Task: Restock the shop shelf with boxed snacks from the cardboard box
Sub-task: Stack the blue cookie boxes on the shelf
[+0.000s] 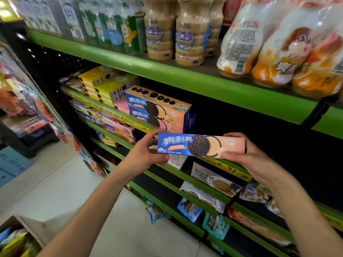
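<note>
A long blue and peach cookie box (200, 145) is held level in front of the shelf. My left hand (146, 151) grips its blue left end, thumb on top and fingers underneath. My right hand (246, 154) grips its peach right end. Just above and behind it, two matching cookie boxes (157, 110) lie stacked on the green-edged shelf (118, 112). To their right that shelf is dark and bare. The cardboard box (27, 230) stands on the floor at the bottom left, open, with colourful packs inside.
Yellow boxes (105, 84) are stacked left of the cookie boxes. The upper shelf (185, 78) carries drink bottles (191, 32) and bagged packs (278, 45). Lower shelves hold snack bags (219, 184). A wire rack of snacks (24, 93) stands at the left above the pale tiled floor.
</note>
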Tool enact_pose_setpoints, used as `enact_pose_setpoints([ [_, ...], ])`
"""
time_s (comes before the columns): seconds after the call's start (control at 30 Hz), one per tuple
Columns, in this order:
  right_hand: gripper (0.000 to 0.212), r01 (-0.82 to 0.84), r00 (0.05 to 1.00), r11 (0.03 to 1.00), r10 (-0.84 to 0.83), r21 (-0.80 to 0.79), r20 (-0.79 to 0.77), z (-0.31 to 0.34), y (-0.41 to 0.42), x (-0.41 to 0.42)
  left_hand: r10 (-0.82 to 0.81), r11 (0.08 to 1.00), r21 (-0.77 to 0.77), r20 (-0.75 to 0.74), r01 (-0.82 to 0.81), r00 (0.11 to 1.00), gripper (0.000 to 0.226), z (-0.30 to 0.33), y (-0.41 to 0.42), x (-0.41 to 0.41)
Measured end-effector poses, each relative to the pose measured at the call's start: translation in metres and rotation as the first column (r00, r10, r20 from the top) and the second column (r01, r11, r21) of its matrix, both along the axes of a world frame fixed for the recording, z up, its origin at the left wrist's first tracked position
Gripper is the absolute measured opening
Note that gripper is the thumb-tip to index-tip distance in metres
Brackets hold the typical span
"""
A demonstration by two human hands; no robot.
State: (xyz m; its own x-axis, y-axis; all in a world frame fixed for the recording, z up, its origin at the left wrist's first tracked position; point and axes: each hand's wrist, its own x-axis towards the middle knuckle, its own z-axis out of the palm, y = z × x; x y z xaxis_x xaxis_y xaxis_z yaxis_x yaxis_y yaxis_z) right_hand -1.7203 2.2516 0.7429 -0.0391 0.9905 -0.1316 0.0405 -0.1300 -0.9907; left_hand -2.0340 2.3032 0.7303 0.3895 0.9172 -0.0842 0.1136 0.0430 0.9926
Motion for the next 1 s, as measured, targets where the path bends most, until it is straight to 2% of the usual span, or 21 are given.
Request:
enact_pose_setpoints([
  [0.1,0.056,0.001,1.0,1.0,-0.001,-0.013,-0.008,-0.001,0.001,0.0,-0.002,1.0,0.004,-0.01,0.002,1.0,0.072,0.0,0.003,0.0],
  [0.33,0.062,0.011,0.999,1.0,-0.01,-0.03,0.036,0.001,-0.001,-0.002,-0.019,1.0,0.004,-0.018,0.019,1.0,0.071,0.002,0.008,0.001],
  [0.43,0.055,0.041,0.995,0.999,-0.037,-0.036,0.088,0.009,-0.004,-0.009,-0.033,0.999,0.012,-0.001,0.033,0.999,0.071,0.001,0.008,-0.002],
  [0.57,0.051,0.119,0.966,0.992,-0.126,0.047,0.225,0.023,-0.006,-0.036,-0.037,0.999,0.018,0.043,0.036,0.998,0.065,-0.001,0.01,-0.021],
  [0.7,0.034,0.145,0.947,0.979,-0.18,0.147,0.265,0.025,-0.002,-0.077,0.026,1.0,-0.007,0.102,-0.026,0.994,0.065,-0.006,0.016,-0.057],
  [0.77,0.029,0.129,0.964,0.985,-0.151,0.113,0.219,0.022,0.001,-0.097,0.047,0.999,-0.008,0.107,-0.047,0.993,0.069,-0.008,0.021,-0.078],
  [0.83,0.038,0.131,0.983,0.99,-0.137,0.055,0.122,0.015,0.005,-0.116,0.06,0.998,-0.013,0.122,-0.059,0.991,0.075,-0.011,0.029,-0.096],
  [1.0,0.055,0.302,0.943,0.953,-0.3,-0.004,-0.145,-0.007,0.015,-0.154,0.088,0.996,-0.024,0.165,-0.085,0.982,0.072,-0.024,0.05,-0.124],
])
